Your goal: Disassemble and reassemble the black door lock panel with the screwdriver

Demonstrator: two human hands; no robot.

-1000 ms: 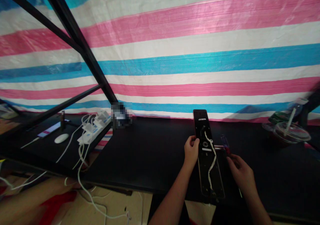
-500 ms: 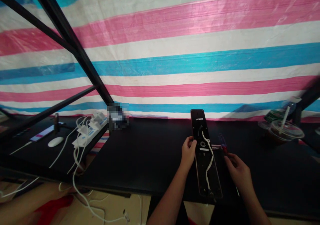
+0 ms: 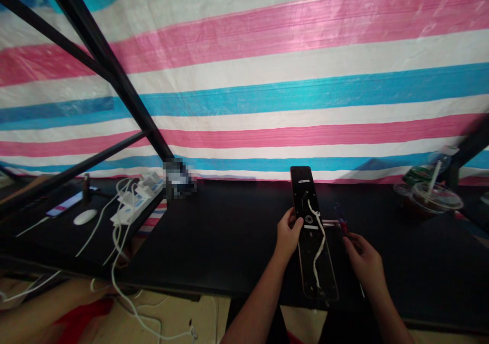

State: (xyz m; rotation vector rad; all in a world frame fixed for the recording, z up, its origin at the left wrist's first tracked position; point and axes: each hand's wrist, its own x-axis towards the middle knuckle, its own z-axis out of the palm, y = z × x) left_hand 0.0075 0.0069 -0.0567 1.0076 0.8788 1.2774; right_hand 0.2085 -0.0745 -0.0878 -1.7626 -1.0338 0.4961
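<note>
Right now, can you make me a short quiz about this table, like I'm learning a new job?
1. True or false: the left hand touches the long black panel.
2. Which is farther right: the white mouse or the plastic cup with a straw?
3. What colour is the cord lying on the panel?

Key: 1 true; 2 the plastic cup with a straw; 3 white.

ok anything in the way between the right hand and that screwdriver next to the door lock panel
nothing visible does: the right hand sits just below the screwdriver, with only a strip of black tabletop between them. the door lock panel lies to the screwdriver's left, outside that gap
</note>
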